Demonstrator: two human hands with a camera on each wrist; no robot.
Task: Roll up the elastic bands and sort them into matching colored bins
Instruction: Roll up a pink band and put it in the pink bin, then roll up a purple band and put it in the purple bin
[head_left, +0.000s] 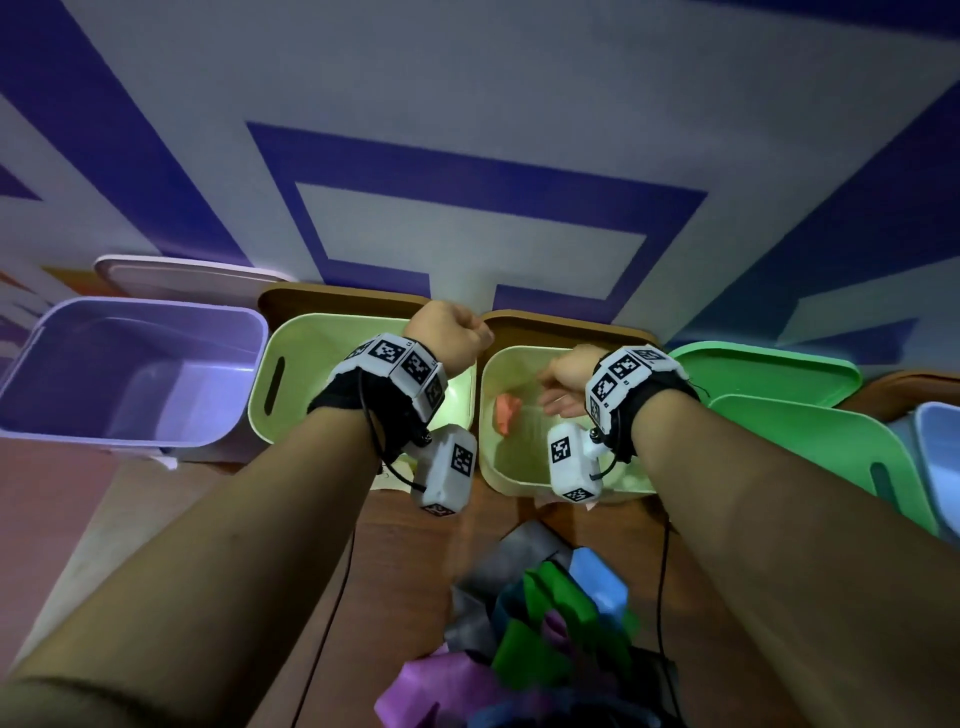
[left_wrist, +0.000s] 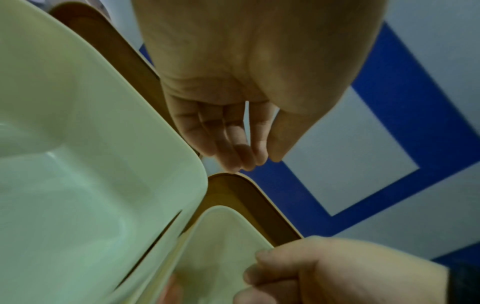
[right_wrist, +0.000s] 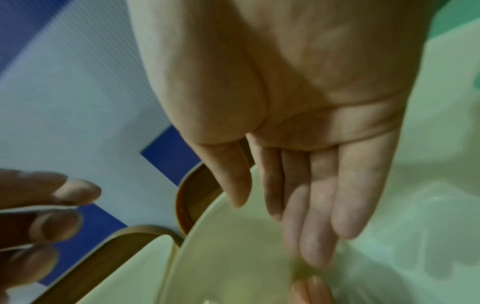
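1. Both hands are over the row of bins at the far side of the wooden table (head_left: 415, 545); the right hand (head_left: 563, 382) hangs over the cream bin (head_left: 488, 457), fingers straight and relaxed, palm empty in the right wrist view; nothing is grasped.
2. The left hand (head_left: 449, 332) is above the far right corner of the pale green bin (head_left: 260, 395); its fingers hang loosely together with the thumb close by, holding nothing as far as the left wrist view shows.
3. A rolled orange band (head_left: 506, 413) lies inside the cream bin, at its left wall, just beside and below the right fingers; judged: this one is sorted, though whether cream counts as its matching colour I cannot tell.
4. The purple bin (head_left: 130, 441) at far left shows no band in it; the pale green bin likewise, as far as visible; the green bin (head_left: 831, 436) at right is tilted and its inside is hidden; a blue bin (head_left: 935, 431) is cut off at the right edge.
5. Remaining: a loose pile of bands (head_left: 540, 623) near the body — grey, green, blue, purple — unrolled and tangled; judged: task early, one band done, most left.
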